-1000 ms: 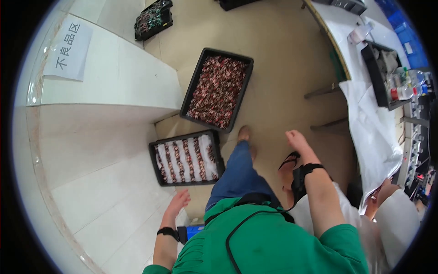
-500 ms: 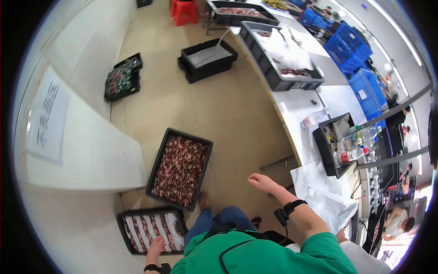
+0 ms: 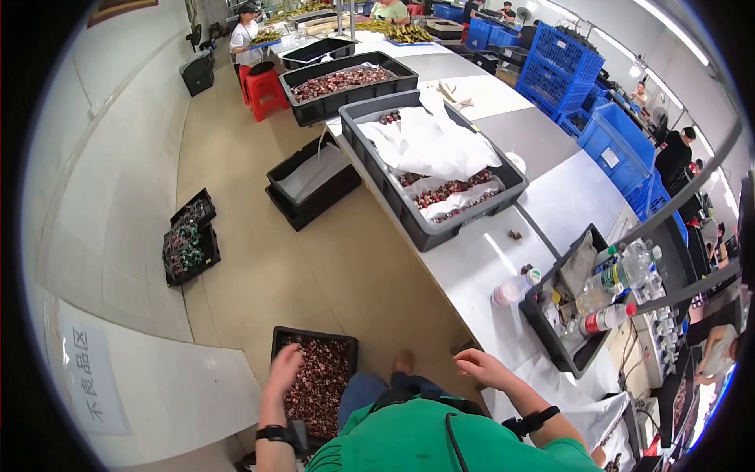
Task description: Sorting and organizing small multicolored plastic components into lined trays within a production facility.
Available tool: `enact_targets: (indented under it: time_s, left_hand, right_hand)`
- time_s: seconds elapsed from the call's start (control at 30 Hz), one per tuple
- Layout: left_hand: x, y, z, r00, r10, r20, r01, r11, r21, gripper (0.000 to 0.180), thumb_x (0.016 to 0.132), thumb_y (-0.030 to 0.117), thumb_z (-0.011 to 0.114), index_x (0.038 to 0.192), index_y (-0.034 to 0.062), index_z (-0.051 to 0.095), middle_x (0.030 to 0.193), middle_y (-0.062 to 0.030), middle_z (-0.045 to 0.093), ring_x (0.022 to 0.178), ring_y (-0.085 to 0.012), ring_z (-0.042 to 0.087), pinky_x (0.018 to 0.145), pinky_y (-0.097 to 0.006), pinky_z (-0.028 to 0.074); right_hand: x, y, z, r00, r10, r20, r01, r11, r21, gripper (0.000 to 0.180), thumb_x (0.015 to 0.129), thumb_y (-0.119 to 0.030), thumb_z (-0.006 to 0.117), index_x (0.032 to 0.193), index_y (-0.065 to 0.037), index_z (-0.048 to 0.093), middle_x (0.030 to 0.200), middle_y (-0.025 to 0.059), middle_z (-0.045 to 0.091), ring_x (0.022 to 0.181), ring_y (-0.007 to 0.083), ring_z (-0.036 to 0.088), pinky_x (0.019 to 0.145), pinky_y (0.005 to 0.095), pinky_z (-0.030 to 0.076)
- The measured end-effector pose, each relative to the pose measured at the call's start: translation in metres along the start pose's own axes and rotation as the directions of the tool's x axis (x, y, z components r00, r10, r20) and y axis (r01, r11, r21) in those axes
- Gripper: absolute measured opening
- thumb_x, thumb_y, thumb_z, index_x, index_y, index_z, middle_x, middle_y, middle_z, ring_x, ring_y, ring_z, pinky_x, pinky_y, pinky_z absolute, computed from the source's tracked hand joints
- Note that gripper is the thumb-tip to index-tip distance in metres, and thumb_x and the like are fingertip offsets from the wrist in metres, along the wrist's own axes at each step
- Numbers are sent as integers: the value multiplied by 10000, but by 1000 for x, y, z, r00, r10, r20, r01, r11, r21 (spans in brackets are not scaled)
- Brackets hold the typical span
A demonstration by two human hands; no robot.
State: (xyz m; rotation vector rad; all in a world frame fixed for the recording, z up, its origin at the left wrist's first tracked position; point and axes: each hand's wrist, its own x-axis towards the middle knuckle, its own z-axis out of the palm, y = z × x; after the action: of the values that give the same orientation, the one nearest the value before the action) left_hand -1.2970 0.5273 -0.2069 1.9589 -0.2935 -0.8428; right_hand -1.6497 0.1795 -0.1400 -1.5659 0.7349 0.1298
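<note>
My left hand (image 3: 283, 368) hangs open over the left rim of a black tray (image 3: 277, 340) on the floor, which is full of small brown and red parts (image 3: 316, 381). It holds nothing, and I cannot tell if it touches the rim. My right hand (image 3: 481, 368) is raised with fingers spread, empty, near the front edge of the long white workbench (image 3: 480, 267). Both wrists carry black bands. My green shirt (image 3: 440, 440) fills the bottom of the view.
On the workbench stand a large grey bin (image 3: 425, 228) with white sheets and parts, a second bin (image 3: 346, 82) beyond it, and a black tray of bottles (image 3: 582, 315). Black crates (image 3: 314, 185), (image 3: 189, 240) sit on the floor. Blue crates (image 3: 621, 141) and people are farther back.
The view has swung up from the floor toward the workbench. My left hand has left the tray of rows and risen to the tray of loose parts. My right hand stays raised.
</note>
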Motion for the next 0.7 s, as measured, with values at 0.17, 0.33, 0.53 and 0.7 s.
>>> enact_targets:
  time_s: [0.17, 0.33, 0.53, 0.7]
  left_hand:
    - [40, 51, 29, 941, -81, 327, 33, 988, 150, 493, 936, 284, 620, 1352, 51, 496, 1115, -29, 614, 954, -110, 564, 842, -281, 482]
    - [137, 141, -2, 983, -17, 183, -19, 980, 196, 470, 938, 273, 599, 1334, 38, 506, 1248, -117, 589, 1145, -200, 546, 966, -323, 441]
    - [287, 312, 33, 902, 243, 358, -267, 964, 19, 459, 950, 252, 584, 1350, 48, 489, 1197, -107, 599, 1114, -172, 555, 940, -301, 451]
    - [389, 427, 50, 637, 414, 651, -497, 865, -64, 403, 964, 148, 558, 1344, 36, 489, 1148, -82, 609, 1058, -130, 570, 917, -276, 461]
  right_hand:
    - [55, -40, -36, 997, -69, -42, 74, 988, 138, 298, 970, -212, 564, 1180, -2, 577, 1004, 44, 636, 896, 117, 621, 833, 267, 498]
    - [91, -91, -52, 981, -97, -171, 132, 968, 212, 315, 959, -222, 571, 1182, 0, 585, 1015, 58, 648, 936, 120, 610, 848, 269, 485]
    - [137, -130, -65, 905, 1, -426, 169, 917, 362, 251, 969, -151, 552, 1152, 17, 583, 1027, 74, 652, 950, 130, 637, 828, 257, 494]
    - [212, -217, -74, 780, 49, -624, 226, 908, 353, 211, 953, -113, 568, 1136, -12, 592, 1010, 59, 639, 943, 131, 633, 809, 252, 494]
